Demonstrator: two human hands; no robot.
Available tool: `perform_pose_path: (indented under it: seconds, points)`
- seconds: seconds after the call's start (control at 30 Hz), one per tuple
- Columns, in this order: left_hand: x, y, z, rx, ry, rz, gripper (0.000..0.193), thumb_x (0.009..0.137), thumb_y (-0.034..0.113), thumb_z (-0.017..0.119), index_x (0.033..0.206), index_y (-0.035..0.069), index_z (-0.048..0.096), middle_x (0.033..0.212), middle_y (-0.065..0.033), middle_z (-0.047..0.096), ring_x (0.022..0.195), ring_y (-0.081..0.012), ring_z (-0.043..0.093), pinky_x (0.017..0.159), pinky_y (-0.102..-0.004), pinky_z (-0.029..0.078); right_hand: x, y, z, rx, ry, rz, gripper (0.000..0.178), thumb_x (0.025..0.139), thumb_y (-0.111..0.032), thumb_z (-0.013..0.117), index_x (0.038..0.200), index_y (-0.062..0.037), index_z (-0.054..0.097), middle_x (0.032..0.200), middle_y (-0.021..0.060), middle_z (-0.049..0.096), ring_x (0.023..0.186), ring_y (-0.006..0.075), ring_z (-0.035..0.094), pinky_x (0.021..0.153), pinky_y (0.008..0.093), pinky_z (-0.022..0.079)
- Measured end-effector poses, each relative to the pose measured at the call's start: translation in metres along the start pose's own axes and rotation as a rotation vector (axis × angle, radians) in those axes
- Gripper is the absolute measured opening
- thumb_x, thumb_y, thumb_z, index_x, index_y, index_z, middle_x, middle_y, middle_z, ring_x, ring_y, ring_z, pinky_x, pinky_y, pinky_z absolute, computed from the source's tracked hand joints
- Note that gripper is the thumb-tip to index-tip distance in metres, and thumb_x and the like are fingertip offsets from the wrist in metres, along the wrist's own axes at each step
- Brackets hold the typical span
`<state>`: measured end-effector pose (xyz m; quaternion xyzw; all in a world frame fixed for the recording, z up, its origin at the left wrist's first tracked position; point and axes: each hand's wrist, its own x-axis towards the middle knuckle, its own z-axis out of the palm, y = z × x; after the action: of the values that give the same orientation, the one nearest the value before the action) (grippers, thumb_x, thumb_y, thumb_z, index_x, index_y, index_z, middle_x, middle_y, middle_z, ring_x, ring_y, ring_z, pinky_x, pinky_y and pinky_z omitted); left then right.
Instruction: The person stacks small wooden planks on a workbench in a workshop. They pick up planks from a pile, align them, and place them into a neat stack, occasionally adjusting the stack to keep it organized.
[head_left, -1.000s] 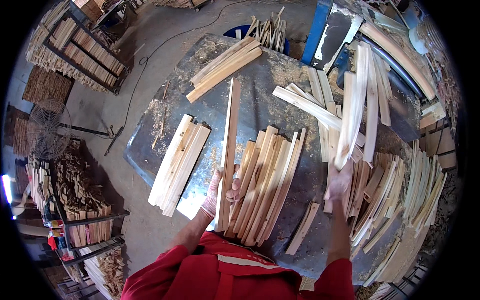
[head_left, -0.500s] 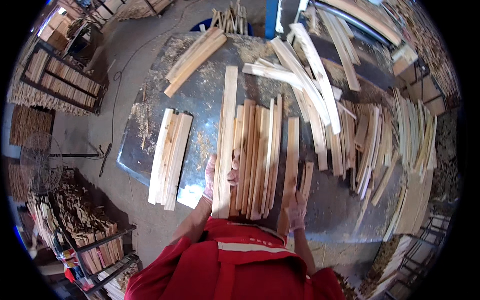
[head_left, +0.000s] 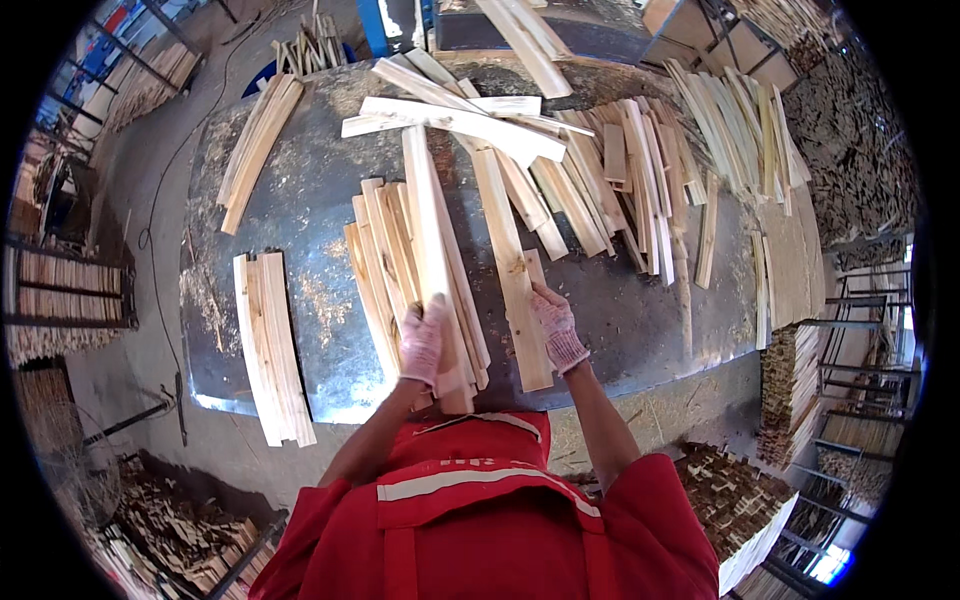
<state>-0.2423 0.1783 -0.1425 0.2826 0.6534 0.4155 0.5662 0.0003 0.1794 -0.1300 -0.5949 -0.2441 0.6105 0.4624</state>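
My left hand (head_left: 423,345), in a pinkish work glove, grips a long pale wooden plank (head_left: 428,220) near its lower part. That plank lies on top of a bundle of narrower wooden strips (head_left: 385,240) in front of me, so some of them are partly covered. To the right of the bundle, my gloved right hand (head_left: 556,322) is closed on the right edge of another wooden plank (head_left: 512,275), its thumb near the face. A shorter strip (head_left: 536,268) shows just behind that plank, by my right fingertips.
Boards (head_left: 268,350) lie side by side at the table's left, with more planks (head_left: 262,145) behind them. Crossed pale planks (head_left: 470,125) lie at the back. Several strips (head_left: 640,180) are heaped to the right. Sawdust is scattered over the dark metal table (head_left: 330,300).
The view has shifted. The plank in my left hand has moved from the bundle's left side onto its top. My right hand has slid farther up along its plank.
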Motion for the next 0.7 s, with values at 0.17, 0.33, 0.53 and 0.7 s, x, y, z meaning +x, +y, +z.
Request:
perform_pose_path:
  seconds: [0.17, 0.33, 0.53, 0.7]
  points:
    - [0.000, -0.020, 0.014, 0.591, -0.258, 0.032, 0.045, 0.087, 0.038, 0.067, 0.109, -0.001, 0.060, 0.096, -0.0169, 0.070, 0.090, -0.0282, 0.070, 0.077, -0.0367, 0.054, -0.002, 0.007, -0.010, -0.006, -0.012, -0.017, 0.037, 0.100, -0.017, 0.060, 0.132, 0.0033, 0.060, 0.116, 0.0037, 0.067, 0.100, 0.0109, 0.063, 0.088, 0.0237, 0.051]
    - [0.009, 0.032, 0.004, 0.390, -0.373, -0.154, 0.028, 0.093, 0.020, 0.066, 0.115, 0.005, 0.060, 0.093, -0.0097, 0.068, 0.077, -0.0188, 0.066, 0.069, -0.0300, 0.055, -0.038, 0.027, 0.019, -0.110, 0.050, -0.105, 0.040, 0.100, -0.012, 0.059, 0.135, 0.0059, 0.055, 0.123, 0.0080, 0.064, 0.108, 0.0141, 0.062, 0.095, 0.0248, 0.049]
    - [0.016, 0.047, 0.010, -0.435, -0.431, -0.275, 0.032, 0.098, 0.010, 0.061, 0.129, 0.000, 0.058, 0.109, -0.0131, 0.069, 0.093, -0.0184, 0.068, 0.079, -0.0308, 0.059, -0.045, 0.048, 0.074, -0.555, -0.195, -0.160, 0.046, 0.102, -0.035, 0.051, 0.132, -0.0008, 0.057, 0.121, 0.0142, 0.065, 0.105, 0.0264, 0.063, 0.095, 0.0378, 0.050]
    - [0.046, 0.028, -0.087, -0.200, -0.194, -0.061, 0.029, 0.097, 0.013, 0.060, 0.123, 0.001, 0.063, 0.117, -0.0151, 0.068, 0.101, -0.0267, 0.067, 0.092, -0.0374, 0.055, -0.020, 0.032, 0.011, -1.359, 0.334, -0.399, 0.068, 0.087, -0.042, 0.066, 0.141, -0.0063, 0.045, 0.129, 0.0180, 0.056, 0.121, 0.0419, 0.050, 0.106, 0.0454, 0.040]
